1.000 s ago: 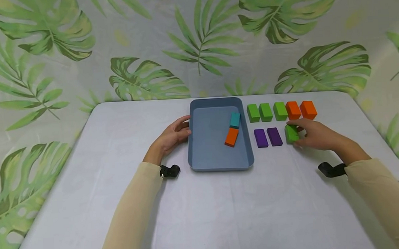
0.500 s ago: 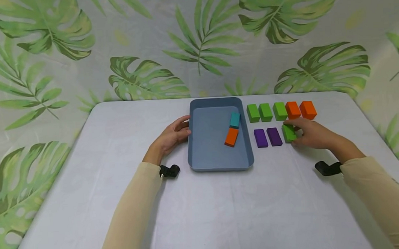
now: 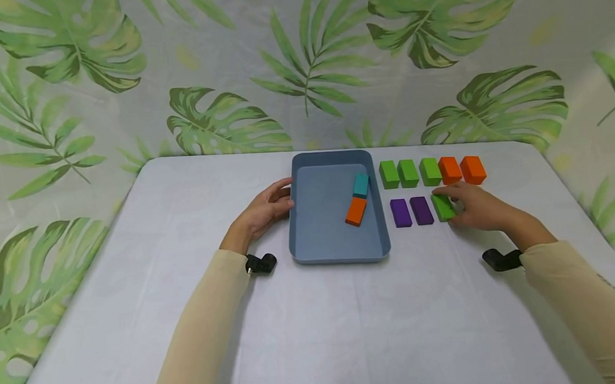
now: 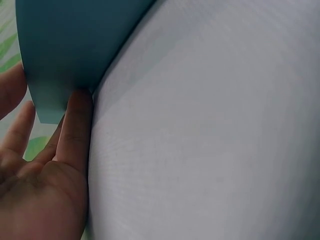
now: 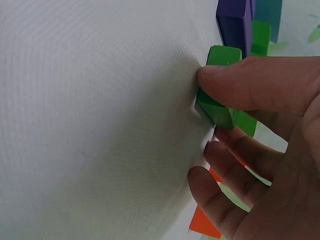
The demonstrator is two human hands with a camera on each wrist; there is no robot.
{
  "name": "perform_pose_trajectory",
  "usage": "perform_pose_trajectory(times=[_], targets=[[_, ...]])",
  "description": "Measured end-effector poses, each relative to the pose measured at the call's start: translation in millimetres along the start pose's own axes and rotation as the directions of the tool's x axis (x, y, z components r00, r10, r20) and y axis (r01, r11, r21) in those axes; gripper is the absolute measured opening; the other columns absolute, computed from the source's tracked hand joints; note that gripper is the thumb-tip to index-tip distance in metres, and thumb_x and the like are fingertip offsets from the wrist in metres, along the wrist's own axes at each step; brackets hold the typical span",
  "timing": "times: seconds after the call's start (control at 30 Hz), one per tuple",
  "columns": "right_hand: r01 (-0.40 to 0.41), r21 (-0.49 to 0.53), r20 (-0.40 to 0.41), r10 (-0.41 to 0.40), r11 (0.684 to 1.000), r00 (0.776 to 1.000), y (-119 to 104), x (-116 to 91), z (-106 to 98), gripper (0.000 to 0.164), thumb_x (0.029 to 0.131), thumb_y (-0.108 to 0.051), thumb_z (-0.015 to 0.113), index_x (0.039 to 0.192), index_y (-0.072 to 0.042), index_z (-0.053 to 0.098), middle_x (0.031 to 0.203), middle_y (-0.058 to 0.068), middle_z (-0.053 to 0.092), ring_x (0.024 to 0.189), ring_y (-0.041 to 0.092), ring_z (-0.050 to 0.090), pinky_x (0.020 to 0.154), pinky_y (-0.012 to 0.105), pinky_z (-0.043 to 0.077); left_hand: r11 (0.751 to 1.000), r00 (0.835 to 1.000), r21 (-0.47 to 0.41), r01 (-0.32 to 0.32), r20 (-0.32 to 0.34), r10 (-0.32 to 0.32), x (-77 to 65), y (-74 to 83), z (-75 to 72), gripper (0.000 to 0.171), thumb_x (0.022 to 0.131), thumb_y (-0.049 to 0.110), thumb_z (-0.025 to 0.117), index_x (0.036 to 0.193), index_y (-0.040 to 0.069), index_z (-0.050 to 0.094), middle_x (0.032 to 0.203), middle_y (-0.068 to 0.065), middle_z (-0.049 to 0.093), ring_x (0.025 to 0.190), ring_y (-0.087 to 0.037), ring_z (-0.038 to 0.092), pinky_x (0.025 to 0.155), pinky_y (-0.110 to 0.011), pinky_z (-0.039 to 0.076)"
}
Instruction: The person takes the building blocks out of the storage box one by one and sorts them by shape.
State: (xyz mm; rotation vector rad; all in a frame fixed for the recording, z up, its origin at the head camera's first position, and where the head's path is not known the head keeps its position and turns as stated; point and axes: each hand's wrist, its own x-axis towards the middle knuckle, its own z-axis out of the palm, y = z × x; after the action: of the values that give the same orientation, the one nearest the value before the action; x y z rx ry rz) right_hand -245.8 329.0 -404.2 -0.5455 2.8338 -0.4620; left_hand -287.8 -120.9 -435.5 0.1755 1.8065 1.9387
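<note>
A grey-blue tray [image 3: 317, 232] lies on the white-covered table, holding a teal block [image 3: 361, 185] and an orange block [image 3: 356, 212] end to end by its right side. My left hand [image 3: 266, 208] touches the tray's left wall with fairly straight fingers; the left wrist view shows fingertips against that wall. To the right of the tray, my right hand [image 3: 480, 209] pinches a green block [image 3: 443, 208] between thumb and fingers. That block sits at table level, just right of a dark purple block [image 3: 421, 210] and a brighter purple block [image 3: 401, 213].
Behind the purple blocks runs a back row: green blocks [image 3: 408, 174] on the left, then two orange blocks [image 3: 473, 170]. A leaf-patterned cloth [image 3: 322, 69] hangs behind the table [image 3: 304, 325]. Black wrist cameras [image 3: 261, 264] sit on both wrists.
My right hand has slid the green block a little left, towards the dark purple block, and the block now slants like its neighbours. My left hand and the tray stay put.
</note>
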Motion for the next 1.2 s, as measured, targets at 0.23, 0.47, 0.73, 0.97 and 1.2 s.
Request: perform_pose_trajectory(times=[0.23,0.47,0.73,0.97,1.2], targets=[[-0.027,0.051,0.025,0.026,0.998,0.999,-1.0,-1.9,0.4,0.074,0.074,-0.014,0.073,0.137,-0.003,0.037,0.131,0.023,0.043,0.109,0.039,0.050,0.088,0.056,0.045,1.000,1.000,0.005,0.003,0.005,-0.003,-0.9,-1.6,0.4,0.064,0.090,0.002,0.053,0.145,0.021,0.027,0.149,-0.008,0.030,0.134,-0.023,0.036,0.110,-0.044,0.030],[-0.031,0.027,-0.033,0.032,0.999,0.999,-14.3,-10.4,-16.1,0.068,0.077,-0.019,0.071,0.135,-0.002,0.040,0.130,0.024,0.044,0.109,0.039,0.051,0.085,0.055,0.046,1.000,1.000,0.005,0.001,0.006,-0.001,-0.2,-1.9,1.4,0.063,0.090,0.001,0.053,0.144,0.022,0.028,0.148,-0.007,0.032,0.133,-0.023,0.037,0.110,-0.044,0.030],[0.112,0.041,-0.141,-0.105,0.993,0.984,-63.3,-6.0,-41.6,0.053,0.082,-0.011,0.065,0.131,-0.008,0.046,0.129,0.013,0.048,0.107,0.028,0.053,0.085,0.050,0.050,1.000,1.000,0.012,0.002,0.006,-0.002,0.3,-0.2,1.6,0.064,0.089,0.002,0.054,0.144,0.022,0.028,0.148,-0.007,0.031,0.134,-0.023,0.036,0.109,-0.045,0.031],[0.239,0.046,-0.121,-0.232,0.970,0.965,-121.7,18.0,-52.8,0.050,0.084,-0.016,0.065,0.130,-0.014,0.047,0.130,0.004,0.048,0.107,0.020,0.053,0.085,0.041,0.051,1.000,1.000,0.016,-0.012,0.003,0.012,-0.5,1.1,-0.5,0.063,0.090,0.002,0.053,0.144,0.021,0.027,0.149,-0.008,0.030,0.135,-0.024,0.034,0.110,-0.045,0.030],[0.291,0.053,-0.075,-0.286,0.955,0.955,-144.2,37.0,-44.8,0.047,0.085,-0.015,0.062,0.130,-0.012,0.048,0.132,0.007,0.046,0.108,0.021,0.052,0.084,0.038,0.052,1.000,1.000,0.009,-0.002,-0.003,0.002,-0.2,0.7,1.1,0.062,0.090,0.002,0.053,0.144,0.022,0.029,0.148,-0.008,0.030,0.134,-0.024,0.035,0.110,-0.045,0.030]])
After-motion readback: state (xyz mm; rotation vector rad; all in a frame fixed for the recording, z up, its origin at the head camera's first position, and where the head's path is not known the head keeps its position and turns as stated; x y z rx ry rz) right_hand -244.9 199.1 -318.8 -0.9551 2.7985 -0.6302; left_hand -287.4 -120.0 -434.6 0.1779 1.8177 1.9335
